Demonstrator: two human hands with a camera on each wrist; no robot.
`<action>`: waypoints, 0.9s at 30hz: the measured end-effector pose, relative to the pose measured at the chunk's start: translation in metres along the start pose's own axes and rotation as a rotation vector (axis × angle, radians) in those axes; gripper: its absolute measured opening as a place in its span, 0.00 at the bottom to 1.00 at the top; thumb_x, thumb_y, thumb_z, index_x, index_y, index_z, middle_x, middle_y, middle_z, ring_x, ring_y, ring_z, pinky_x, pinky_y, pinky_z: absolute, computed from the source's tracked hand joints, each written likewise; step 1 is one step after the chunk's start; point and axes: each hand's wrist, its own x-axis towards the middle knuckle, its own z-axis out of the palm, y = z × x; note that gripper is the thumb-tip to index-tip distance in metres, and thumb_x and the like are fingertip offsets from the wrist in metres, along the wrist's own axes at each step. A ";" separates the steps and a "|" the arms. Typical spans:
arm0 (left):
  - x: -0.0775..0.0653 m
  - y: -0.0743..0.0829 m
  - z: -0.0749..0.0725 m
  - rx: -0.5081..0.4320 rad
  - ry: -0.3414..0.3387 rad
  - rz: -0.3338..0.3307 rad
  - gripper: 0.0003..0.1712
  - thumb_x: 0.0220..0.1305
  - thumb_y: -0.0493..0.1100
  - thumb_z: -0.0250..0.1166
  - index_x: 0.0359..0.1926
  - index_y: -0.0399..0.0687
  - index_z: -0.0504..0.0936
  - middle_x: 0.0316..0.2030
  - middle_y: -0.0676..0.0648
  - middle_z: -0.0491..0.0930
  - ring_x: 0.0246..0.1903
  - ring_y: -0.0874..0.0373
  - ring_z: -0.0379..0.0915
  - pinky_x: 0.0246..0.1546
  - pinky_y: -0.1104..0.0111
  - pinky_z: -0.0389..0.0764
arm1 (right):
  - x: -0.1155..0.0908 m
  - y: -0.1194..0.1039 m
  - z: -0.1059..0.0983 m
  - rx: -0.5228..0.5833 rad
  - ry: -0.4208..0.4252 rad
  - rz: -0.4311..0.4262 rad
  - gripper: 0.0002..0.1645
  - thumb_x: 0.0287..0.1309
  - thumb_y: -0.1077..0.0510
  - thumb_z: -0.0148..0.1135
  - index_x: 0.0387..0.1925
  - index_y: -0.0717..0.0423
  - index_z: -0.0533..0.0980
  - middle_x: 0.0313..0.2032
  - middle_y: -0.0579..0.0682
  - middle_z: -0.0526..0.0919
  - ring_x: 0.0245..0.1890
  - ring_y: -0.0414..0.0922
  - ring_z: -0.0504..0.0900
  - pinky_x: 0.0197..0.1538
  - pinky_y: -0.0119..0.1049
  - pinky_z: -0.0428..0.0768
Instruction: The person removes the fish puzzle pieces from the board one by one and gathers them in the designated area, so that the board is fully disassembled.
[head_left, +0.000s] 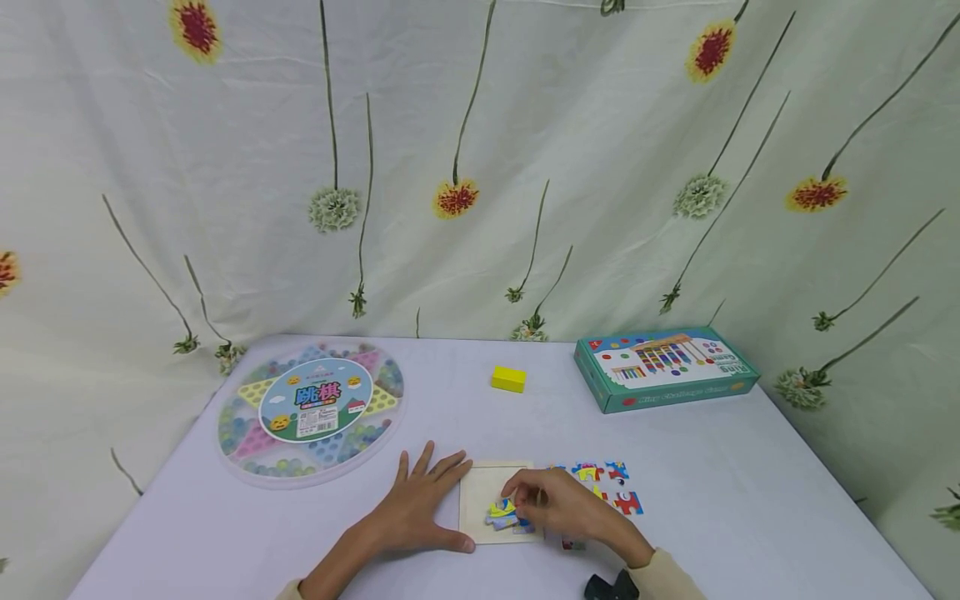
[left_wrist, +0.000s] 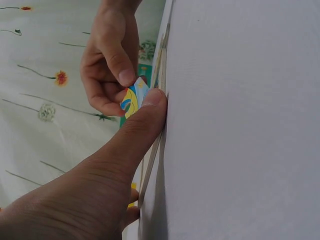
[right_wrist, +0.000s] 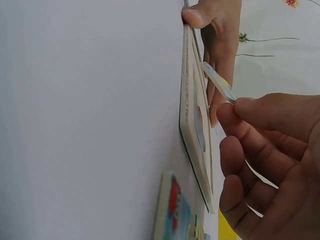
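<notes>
A shallow wooden puzzle tray (head_left: 473,492) lies on the table. My left hand (head_left: 416,510) spreads straight fingers along its left side, with the thumb (left_wrist: 142,115) at the near corner. Between thumb and fingertips, my right hand (head_left: 566,504) pinches a yellow and blue jigsaw piece (head_left: 501,508), tilted over the tray. In the right wrist view the held piece (right_wrist: 218,81) appears nearly edge-on, above the tray's surface. Another jigsaw piece (right_wrist: 200,129) lies inside the tray, near the right hand's side.
Loose jigsaw pieces (head_left: 627,502) lie right of the tray, some hidden by my right hand. A yellow block (head_left: 508,379) stands farther back. There is a round marble game board (head_left: 315,400) at left, a green game box (head_left: 663,367) back right, and a black object (head_left: 611,587) near my right sleeve.
</notes>
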 end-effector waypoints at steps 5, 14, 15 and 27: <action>0.000 0.001 -0.001 0.003 -0.004 -0.010 0.63 0.37 0.80 0.64 0.72 0.54 0.61 0.72 0.49 0.56 0.72 0.32 0.33 0.63 0.30 0.32 | -0.002 0.001 -0.006 0.048 0.006 0.022 0.10 0.60 0.62 0.62 0.43 0.49 0.79 0.31 0.40 0.79 0.30 0.34 0.74 0.36 0.27 0.75; 0.000 0.001 0.000 -0.001 -0.002 -0.011 0.63 0.37 0.80 0.64 0.72 0.54 0.61 0.72 0.49 0.56 0.72 0.33 0.33 0.63 0.31 0.31 | -0.013 0.002 -0.018 0.087 0.044 0.046 0.10 0.61 0.62 0.62 0.44 0.49 0.79 0.33 0.43 0.81 0.32 0.36 0.75 0.38 0.28 0.77; 0.000 0.002 0.000 -0.004 -0.003 -0.013 0.63 0.37 0.80 0.64 0.72 0.54 0.61 0.72 0.49 0.56 0.72 0.33 0.33 0.63 0.31 0.31 | -0.015 0.002 -0.020 0.092 0.047 0.049 0.10 0.61 0.62 0.62 0.45 0.50 0.79 0.33 0.43 0.81 0.32 0.36 0.76 0.38 0.28 0.77; 0.001 0.001 0.001 -0.009 -0.006 -0.017 0.64 0.36 0.80 0.64 0.72 0.54 0.61 0.72 0.49 0.56 0.72 0.33 0.32 0.63 0.31 0.30 | -0.058 0.025 -0.046 0.153 0.126 0.107 0.10 0.62 0.60 0.60 0.45 0.58 0.76 0.32 0.48 0.81 0.31 0.39 0.77 0.38 0.29 0.78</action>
